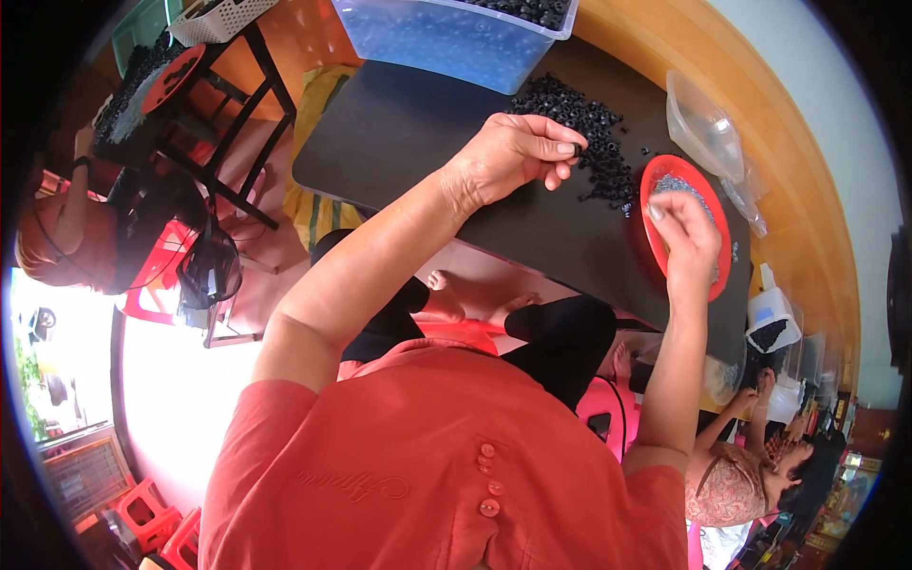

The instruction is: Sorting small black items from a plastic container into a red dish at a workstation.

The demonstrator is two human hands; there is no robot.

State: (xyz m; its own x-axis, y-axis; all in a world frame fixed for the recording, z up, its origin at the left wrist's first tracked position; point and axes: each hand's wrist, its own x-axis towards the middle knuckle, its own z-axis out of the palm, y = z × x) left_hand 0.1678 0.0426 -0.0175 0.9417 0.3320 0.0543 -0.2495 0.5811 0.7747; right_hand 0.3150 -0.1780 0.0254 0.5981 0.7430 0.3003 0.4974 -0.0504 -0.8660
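Note:
My left hand [521, 157] is raised over the dark table [399, 128]. Its thumb and forefinger pinch a small black ring-like part [578, 150]. Just beyond them spreads a loose pile of similar black parts [603, 161]. On the right stands a red plastic bowl [648, 249] holding many tiny clear or pale grey pieces [676, 183]. My right hand [688, 233] hovers over this bowl with thumb and fingertips pressed together. Whatever may be between those fingertips is too small or hidden to make out.
A clear bluish tub [456, 43] of black parts stands at the table's far edge. Beyond the bowl lies a clear plastic container [703, 128]. One person works at the left beside a stool [233, 123], another at the lower right [736, 484].

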